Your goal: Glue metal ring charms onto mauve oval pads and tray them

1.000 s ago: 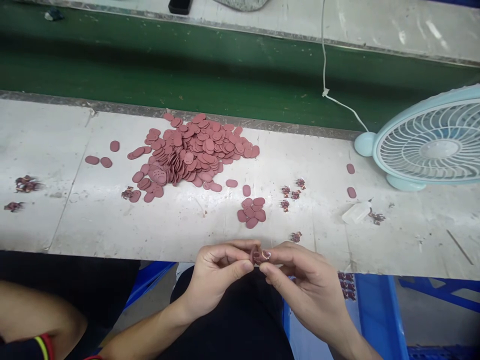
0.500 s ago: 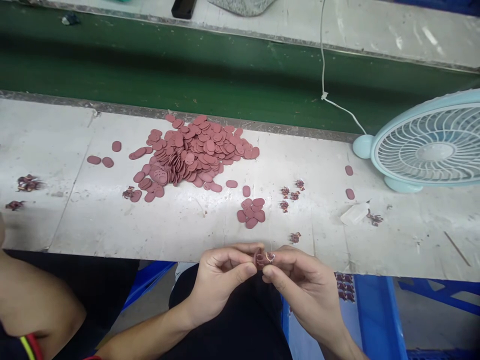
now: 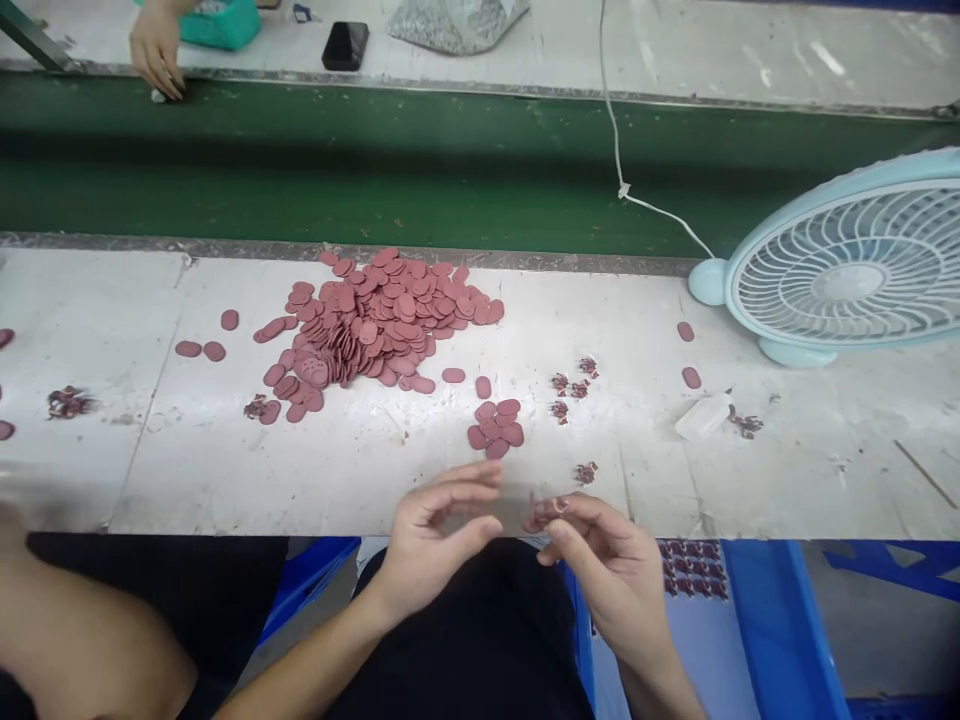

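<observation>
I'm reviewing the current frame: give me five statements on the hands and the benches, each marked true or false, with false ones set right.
1. The right hand holds a small dark-red piece. True.
2. The left hand grips the white cord. False: the left hand is open, with nothing visible in its grasp.
3. The light-blue fan stands to the right of the large pile of reddish ovals. True.
4. The black object lies on the near bench. False: it lies on the far bench.
5. Rows of dark-red pieces are visible below the near bench's edge. True.
</observation>
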A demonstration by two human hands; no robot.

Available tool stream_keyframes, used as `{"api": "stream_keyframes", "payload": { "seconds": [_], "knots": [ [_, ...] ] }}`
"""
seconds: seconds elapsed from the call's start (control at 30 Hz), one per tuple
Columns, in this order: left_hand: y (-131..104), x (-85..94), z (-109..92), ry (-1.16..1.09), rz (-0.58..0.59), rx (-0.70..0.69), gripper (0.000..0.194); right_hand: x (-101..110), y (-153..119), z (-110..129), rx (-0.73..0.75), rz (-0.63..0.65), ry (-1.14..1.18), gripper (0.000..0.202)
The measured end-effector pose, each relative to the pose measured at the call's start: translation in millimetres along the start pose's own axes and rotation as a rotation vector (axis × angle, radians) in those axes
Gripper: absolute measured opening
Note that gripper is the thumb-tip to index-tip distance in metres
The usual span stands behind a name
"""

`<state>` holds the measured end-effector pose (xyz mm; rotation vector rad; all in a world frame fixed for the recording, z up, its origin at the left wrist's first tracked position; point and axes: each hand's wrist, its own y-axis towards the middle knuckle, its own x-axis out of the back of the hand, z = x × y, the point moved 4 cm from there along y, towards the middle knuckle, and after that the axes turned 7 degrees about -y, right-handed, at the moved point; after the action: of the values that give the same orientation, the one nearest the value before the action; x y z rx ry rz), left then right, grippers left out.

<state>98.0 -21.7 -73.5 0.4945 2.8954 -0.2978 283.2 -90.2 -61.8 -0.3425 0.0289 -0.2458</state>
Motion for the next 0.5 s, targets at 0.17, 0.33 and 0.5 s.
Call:
{"api": "stream_keyframes", "payload": {
  "seconds": [0.17,0.33,0.5],
  "knots": [
    [41,18.2,4,0.892,0.06,-0.34,0.022,79,-22,-47,-0.026,-0.491,-0.018,0.021],
    [53,17.4,13,1.006,0.153,-0.381,0.019,167,-72,-98,-0.018,-0.922,-0.045,0.029],
    [49,16.4,12,1.22,0.185,-0.595,0.022,202,-131,-170,-0.163,-1.03,-0.162,0.032]
  ]
}}
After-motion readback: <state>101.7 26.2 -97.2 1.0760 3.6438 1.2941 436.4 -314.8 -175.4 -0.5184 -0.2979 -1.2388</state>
